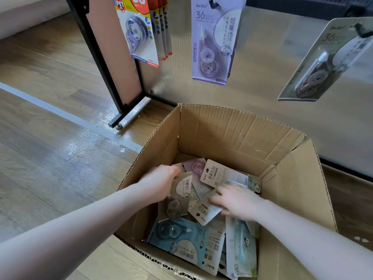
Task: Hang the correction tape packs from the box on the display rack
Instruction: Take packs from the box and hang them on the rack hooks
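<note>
An open cardboard box (pixel 238 134) on the floor holds several correction tape packs. Inside it, my left hand (pixel 161 183) grips a grey pack (pixel 175 199) by its upper edge. My right hand (pixel 237 203) lies on the pile with its fingers curled on a beige pack (pixel 203 212) that lies face down. A blue pack (pixel 189 239) and a green panda pack (pixel 243 245) lie at the near side of the box. On the display rack (pixel 252 63) behind the box hang a purple pack (pixel 214 41), a grey pack (pixel 329 61) and a row of red-and-yellow packs (pixel 139 31).
The rack's black frame and foot (pixel 115 124) stand on the wooden floor to the left of the box. A strip of grey tape (pixel 66 116) runs across the floor. The box flaps stand up at the right and far sides.
</note>
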### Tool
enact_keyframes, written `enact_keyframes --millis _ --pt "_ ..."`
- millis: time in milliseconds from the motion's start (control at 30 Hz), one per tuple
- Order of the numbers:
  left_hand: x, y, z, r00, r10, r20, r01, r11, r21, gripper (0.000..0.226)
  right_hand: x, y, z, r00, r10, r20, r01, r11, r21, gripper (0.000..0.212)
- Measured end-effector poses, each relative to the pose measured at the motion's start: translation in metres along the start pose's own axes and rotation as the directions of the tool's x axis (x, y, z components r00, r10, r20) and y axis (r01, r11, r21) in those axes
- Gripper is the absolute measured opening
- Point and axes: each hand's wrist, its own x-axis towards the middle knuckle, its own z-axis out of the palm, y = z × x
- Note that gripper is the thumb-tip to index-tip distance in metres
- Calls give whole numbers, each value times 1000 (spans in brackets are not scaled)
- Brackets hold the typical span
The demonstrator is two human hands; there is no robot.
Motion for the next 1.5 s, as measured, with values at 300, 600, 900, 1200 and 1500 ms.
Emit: enact_keyframes --millis 300,600,900,1200,1500 --pt "2 4 -17 993 -10 -120 -25 957 -290 14 -16 21 -26 839 515 -175 -222 618 754 17" --pt "-7 16 -41 971 -152 -183 -81 512 -855 3 -43 30 -55 670 728 -143 -4 196 981 7" --pt "-22 44 -86 927 -160 -338 -304 207 -930 8 -73 20 -104 601 767 -224 163 156 974 5" --pt "-58 39 -147 829 -280 -484 -455 166 -875 7 -78 16 -167 549 782 -294 371 87 924 6" --pt "-52 40 -163 757 -398 -518 -514 126 -848 9 -43 17 -228 438 767 -469 385 311 869 7"
